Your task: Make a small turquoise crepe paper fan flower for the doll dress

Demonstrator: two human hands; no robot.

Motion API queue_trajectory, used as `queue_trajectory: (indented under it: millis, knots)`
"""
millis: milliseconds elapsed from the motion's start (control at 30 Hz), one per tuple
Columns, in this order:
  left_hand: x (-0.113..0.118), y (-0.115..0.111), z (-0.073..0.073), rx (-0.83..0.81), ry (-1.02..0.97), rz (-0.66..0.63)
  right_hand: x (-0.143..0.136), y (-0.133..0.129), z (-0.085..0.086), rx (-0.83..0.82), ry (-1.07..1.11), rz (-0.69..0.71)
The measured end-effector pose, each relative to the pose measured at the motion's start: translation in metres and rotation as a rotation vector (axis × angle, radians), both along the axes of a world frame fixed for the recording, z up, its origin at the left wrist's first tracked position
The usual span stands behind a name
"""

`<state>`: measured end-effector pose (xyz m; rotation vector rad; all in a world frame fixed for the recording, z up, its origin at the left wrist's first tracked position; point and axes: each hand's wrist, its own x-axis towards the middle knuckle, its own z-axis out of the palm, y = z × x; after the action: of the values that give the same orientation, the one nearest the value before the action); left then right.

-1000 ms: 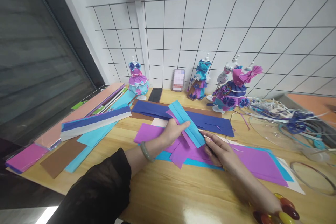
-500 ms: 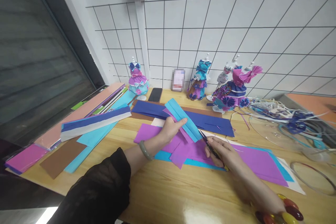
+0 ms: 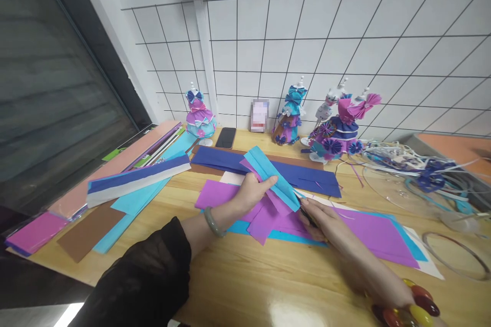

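My left hand (image 3: 252,192) pinches a folded light-blue paper strip (image 3: 276,180) between thumb and fingers, with a purple piece showing behind it. Black scissors (image 3: 309,217) are gripped in my right hand (image 3: 322,217). Their blades meet the strip's lower right end and long right edge; a thin blue sliver stands off there. My fingers partly hide the handles. Below both hands lie purple paper sheets (image 3: 378,237) over light-blue and white ones. Dark blue paper strips (image 3: 318,181) stretch behind the hands.
Several small dress forms in paper dresses, including a pink and teal one (image 3: 201,117), stand along the wall. A dark phone (image 3: 226,138) lies near the back. More coloured paper (image 3: 141,179) is stacked at left. At right are tangled cords (image 3: 399,156) and a ring (image 3: 456,255).
The scissors have moved in along the strip's right edge, and a thin sliver now parts from it. My left hand and the strip have shifted slightly right.
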<state>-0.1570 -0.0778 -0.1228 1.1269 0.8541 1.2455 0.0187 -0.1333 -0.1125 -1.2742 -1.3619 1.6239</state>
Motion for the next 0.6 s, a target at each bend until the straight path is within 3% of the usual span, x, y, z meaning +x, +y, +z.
queue_trajectory:
  millis: [233,500,600]
  knots:
    - [-0.001,0.005,-0.003,-0.116,-0.101,0.039,0.002,0.003,-0.003,-0.007,-0.028,0.004]
    - [0.001,-0.004,0.003,-0.103,-0.165,-0.096,0.0,0.003,-0.004,0.036,0.003,-0.019]
    - [0.003,-0.004,0.001,-0.139,-0.138,-0.082,0.0,0.003,-0.006,0.022,0.038,-0.008]
